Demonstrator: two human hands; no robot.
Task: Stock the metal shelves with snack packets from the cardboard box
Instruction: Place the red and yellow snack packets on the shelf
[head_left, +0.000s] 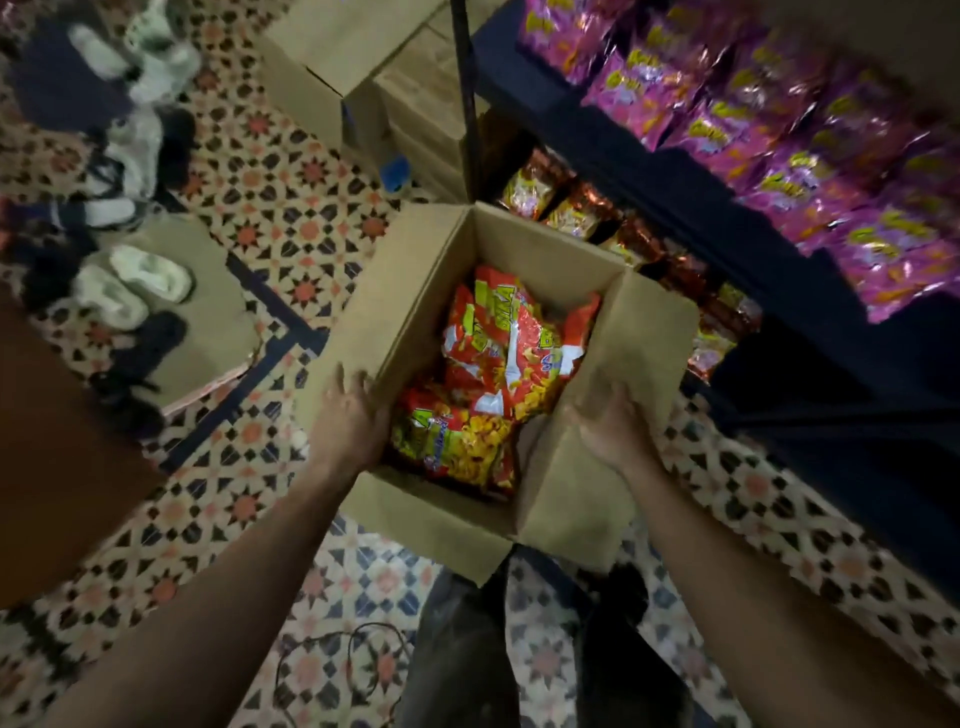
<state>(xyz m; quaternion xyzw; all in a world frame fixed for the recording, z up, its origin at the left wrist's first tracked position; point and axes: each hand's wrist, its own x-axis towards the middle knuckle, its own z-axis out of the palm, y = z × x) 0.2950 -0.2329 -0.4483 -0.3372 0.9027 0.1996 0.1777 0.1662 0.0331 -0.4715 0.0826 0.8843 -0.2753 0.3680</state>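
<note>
Small shop or its stockroom, by the look. Dark metal shelves (649, 156) run down the right of frame. The upper tier is packed with rows of identical pink snack packets (779, 119), the lower tier with orange-red packets (571, 208), one product per tier. Open cardboard box (654, 332) at centre holds more orange packets (498, 353). Closed cartons (363, 67) stacked at top centre. Domestic touches: patterned tiled floor (291, 197), shoes and slippers (135, 280) heaped at left, some on a flattened cardboard sheet (208, 291). Dim light.
</note>
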